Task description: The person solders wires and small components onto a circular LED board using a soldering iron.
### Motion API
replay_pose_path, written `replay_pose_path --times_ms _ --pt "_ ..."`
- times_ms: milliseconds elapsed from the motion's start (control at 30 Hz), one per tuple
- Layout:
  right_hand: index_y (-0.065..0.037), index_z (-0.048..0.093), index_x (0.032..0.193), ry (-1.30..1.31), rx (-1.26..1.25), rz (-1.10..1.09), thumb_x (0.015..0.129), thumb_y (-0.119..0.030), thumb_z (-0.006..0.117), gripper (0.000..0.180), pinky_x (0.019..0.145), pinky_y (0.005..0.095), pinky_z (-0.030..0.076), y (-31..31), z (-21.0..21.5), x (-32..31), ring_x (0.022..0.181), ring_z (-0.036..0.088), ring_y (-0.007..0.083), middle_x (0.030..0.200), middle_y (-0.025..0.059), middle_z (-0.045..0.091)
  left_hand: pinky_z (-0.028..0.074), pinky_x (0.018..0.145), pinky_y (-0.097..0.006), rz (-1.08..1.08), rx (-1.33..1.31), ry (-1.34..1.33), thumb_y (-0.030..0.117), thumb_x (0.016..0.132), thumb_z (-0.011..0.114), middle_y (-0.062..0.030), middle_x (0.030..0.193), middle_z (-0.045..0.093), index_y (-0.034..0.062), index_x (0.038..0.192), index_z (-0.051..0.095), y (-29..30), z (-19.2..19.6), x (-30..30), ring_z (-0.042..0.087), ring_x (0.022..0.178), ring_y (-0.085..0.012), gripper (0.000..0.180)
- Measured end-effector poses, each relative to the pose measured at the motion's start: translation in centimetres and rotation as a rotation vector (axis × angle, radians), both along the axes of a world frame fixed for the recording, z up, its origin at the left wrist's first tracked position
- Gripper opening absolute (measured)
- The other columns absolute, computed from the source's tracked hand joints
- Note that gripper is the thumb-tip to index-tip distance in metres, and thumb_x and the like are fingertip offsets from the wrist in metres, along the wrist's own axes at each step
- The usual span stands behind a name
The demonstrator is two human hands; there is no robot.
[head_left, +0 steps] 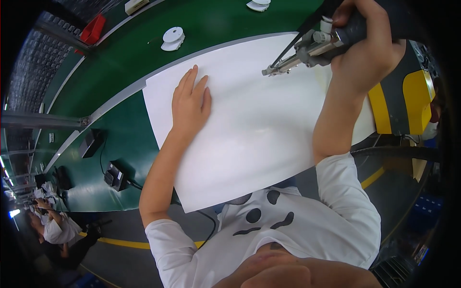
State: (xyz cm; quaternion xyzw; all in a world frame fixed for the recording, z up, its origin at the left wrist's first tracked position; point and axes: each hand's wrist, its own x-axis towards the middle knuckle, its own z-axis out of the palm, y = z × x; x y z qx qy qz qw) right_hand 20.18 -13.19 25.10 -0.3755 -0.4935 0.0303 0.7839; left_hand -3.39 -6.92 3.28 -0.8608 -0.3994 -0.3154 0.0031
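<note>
As I watch remotely, left hand [189, 110] unclenched, flat on white sheet [254, 139], right hand [377, 31] gripping metal-nozzled tool [314, 48], green bench [216, 21] beneath

Green workbench [132, 132] with a large white sheet [249, 129] and two black boxes [90, 144] on top.

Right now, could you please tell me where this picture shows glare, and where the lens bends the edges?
Head view: a soft sheen on the white sheet, right of the left hand; head view, far left: a bright light glares; head view: the grey rail bows into an arc, and the corners darken to black.
</note>
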Motion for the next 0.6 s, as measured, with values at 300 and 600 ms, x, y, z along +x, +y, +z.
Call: replay_pose_path --times_ms 300,600 --pt "0.003 0.061 0.096 0.011 -0.076 0.073 0.091 -0.01 0.06 0.014 0.045 0.0219 0.041 -0.1 -0.2 -1.3 0.045 0.051 0.0103 0.06 0.0044 0.057 0.046 0.105 -0.045 -0.019 -0.004 -0.032 0.013 0.089 0.07 -0.0203 0.14 0.061 -0.0001 0.118 0.072 -0.2 -0.2 0.0 0.055 0.132 -0.0357 0.032" --pt "0.003 0.059 0.096 0.031 -0.111 0.092 0.091 -0.012 0.059 0.016 0.045 0.0221 0.043 -0.4 -0.2 -1.9 0.046 0.051 0.01 0.059 0.0036 0.055 0.046 0.105 -0.045 -0.024 0.002 -0.002 0.018 0.088 0.073 -0.0199 0.141 0.06 -0.0003 0.122 0.07 -0.2 0.0 -0.3 0.055 0.132 -0.0362 0.038"
